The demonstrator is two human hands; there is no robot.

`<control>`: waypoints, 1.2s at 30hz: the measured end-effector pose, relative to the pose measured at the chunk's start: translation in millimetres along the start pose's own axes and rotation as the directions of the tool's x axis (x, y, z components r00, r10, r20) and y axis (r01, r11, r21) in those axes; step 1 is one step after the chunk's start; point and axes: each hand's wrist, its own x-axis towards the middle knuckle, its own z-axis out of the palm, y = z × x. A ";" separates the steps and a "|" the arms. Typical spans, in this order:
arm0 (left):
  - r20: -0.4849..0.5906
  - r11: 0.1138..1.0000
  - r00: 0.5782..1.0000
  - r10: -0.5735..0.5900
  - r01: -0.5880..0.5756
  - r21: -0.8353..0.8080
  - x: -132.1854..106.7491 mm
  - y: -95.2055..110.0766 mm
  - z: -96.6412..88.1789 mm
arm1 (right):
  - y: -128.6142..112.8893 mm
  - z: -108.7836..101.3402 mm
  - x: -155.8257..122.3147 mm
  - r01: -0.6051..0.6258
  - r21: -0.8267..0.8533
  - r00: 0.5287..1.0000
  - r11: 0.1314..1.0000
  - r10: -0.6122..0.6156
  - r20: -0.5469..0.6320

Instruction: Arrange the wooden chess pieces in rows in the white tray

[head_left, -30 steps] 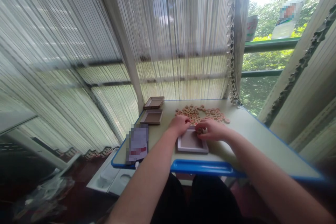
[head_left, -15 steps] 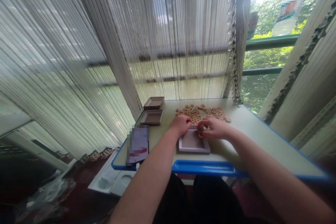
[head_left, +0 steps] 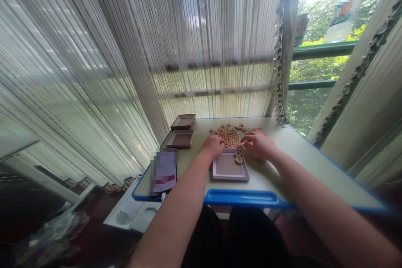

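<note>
A shallow box (head_left: 230,178) with a pale rim lies in front of me on the table. Two round wooden Chinese chess pieces (head_left: 239,160) rest inside it, near the right rim. Beyond the box spreads a loose pile of similar pieces (head_left: 226,131) with marked tops. My left hand (head_left: 214,146) is at the box's far left corner, beside the pile; its fingers are curled and what they may hold is hidden. My right hand (head_left: 260,145) reaches over the pile's near right part, fingers stretched out and apart, fingertips at the pieces.
A second shallow box (head_left: 181,139) and a stacked one (head_left: 183,121) stand at the table's far left. A phone-like flat object (head_left: 164,171) with a cable lies by the left edge. A blue tray groove (head_left: 241,197) lines the front edge. Curtains (head_left: 201,42) hang behind the table.
My right hand has let go of pieces inside the box and moved out and away over the pile. The two pieces now lie in the box. My left hand has barely moved.
</note>
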 end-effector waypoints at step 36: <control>0.263 1.000 0.964 0.029 -0.029 -0.004 80.5 -10.1 19.0 | -0.8 -2.1 6.4 -0.018 0.032 0.994 0.999 0.014 0.109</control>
